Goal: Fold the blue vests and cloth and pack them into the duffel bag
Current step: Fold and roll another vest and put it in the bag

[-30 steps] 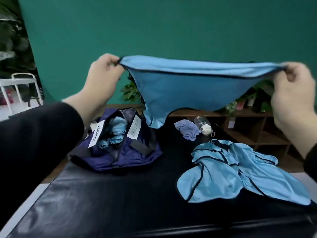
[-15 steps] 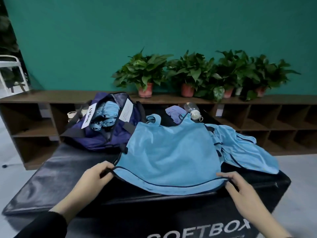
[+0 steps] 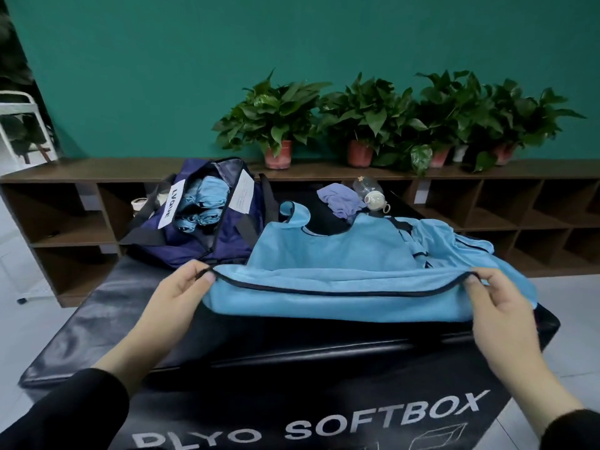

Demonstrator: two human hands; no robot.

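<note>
Now my left hand [image 3: 181, 292] and right hand [image 3: 500, 306] each pinch the near hem of the blue vest [image 3: 331, 254], lying on the black box [image 3: 97, 323], right of the bag [image 3: 201, 235].

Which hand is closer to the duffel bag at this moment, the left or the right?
Left. The left hand pinches the vest hem just in front of the duffel bag. The right hand pinches the hem's other end, far to the bag's right.

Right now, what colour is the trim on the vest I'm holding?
Black or very dark trim on the light blue vest, clearest along the hem in the head view.
</note>
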